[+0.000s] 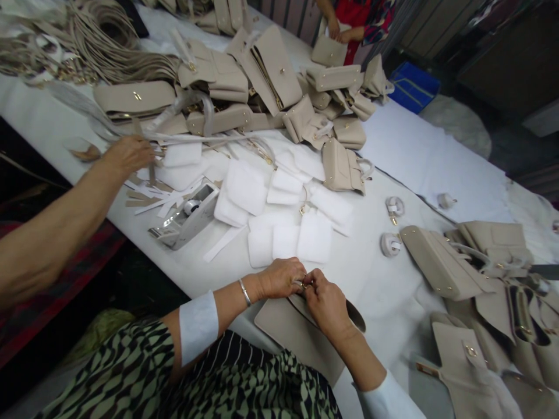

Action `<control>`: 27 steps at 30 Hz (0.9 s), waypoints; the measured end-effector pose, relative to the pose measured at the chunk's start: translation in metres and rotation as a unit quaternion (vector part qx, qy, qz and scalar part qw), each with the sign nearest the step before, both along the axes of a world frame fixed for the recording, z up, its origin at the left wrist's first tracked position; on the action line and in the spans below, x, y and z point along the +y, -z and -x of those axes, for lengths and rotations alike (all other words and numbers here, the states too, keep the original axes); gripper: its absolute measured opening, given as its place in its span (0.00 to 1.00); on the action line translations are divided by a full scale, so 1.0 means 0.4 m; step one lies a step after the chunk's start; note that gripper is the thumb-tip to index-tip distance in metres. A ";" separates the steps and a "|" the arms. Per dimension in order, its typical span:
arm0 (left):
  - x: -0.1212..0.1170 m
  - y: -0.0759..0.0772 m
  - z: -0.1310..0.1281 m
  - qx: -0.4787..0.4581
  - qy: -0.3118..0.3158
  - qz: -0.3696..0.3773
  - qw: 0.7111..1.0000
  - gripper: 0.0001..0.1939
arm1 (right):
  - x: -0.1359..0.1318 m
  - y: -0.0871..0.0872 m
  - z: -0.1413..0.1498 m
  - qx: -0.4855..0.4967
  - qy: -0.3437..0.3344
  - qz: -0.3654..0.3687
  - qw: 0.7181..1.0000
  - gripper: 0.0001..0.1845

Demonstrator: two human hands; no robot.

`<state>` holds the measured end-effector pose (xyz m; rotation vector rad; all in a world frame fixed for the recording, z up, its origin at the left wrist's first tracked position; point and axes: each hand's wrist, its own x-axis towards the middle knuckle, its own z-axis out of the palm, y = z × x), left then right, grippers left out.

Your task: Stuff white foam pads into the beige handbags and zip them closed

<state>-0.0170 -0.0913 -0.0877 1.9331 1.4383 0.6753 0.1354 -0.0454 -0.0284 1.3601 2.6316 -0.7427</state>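
A beige handbag [279, 323] lies at the table's near edge, close to my body. At its upper edge my left hand [282, 279] is closed, with the fingertips pinching. My right hand [326, 301] meets it there, also closed, thumb and fingers pressed together. Between the fingertips shows a small shiny metal bit [300, 284] that I cannot make out further. A curved beige strip rises behind my right wrist. Just beyond my hands lie several white padded pieces [314, 237].
Beige handbags [275, 73] pile up at the back, more [454, 262] at the right. Long straps [105, 46] lie back left. An open box [192, 215] and paper strips stand left. A co-worker's hand [128, 154] reaches in there; another person [345, 32] handles a bag behind.
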 end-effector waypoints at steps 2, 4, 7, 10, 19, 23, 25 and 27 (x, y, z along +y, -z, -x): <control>0.000 -0.001 -0.001 0.014 0.009 -0.006 1.000 0.03 | -0.001 -0.002 0.002 0.007 0.006 -0.001 1.000 0.07; -0.001 -0.001 -0.003 0.027 0.012 -0.013 0.999 0.04 | -0.002 0.002 -0.008 0.035 0.025 0.013 0.999 0.06; -0.005 -0.004 -0.002 0.042 0.006 -0.015 0.999 0.05 | -0.007 0.014 -0.049 0.080 0.077 0.063 0.992 0.04; -0.009 -0.012 0.001 0.044 -0.003 -0.005 0.999 0.05 | -0.012 0.026 -0.119 0.130 0.144 0.143 0.971 0.04; -0.004 -0.022 -0.003 0.039 -0.002 0.007 0.999 0.09 | 0.005 0.004 -0.285 0.159 0.255 0.290 0.909 0.10; 0.003 -0.027 -0.015 0.043 0.008 0.003 0.999 0.09 | 0.017 -0.024 -0.348 0.152 0.272 0.304 0.900 0.09; 0.009 -0.029 -0.024 0.047 0.017 -0.001 0.999 0.10 | 0.015 -0.037 -0.386 0.144 0.277 0.299 0.902 0.08; 0.017 -0.028 -0.035 0.047 0.023 -0.004 0.999 0.10 | 0.008 -0.043 -0.422 0.136 0.279 0.288 0.906 0.08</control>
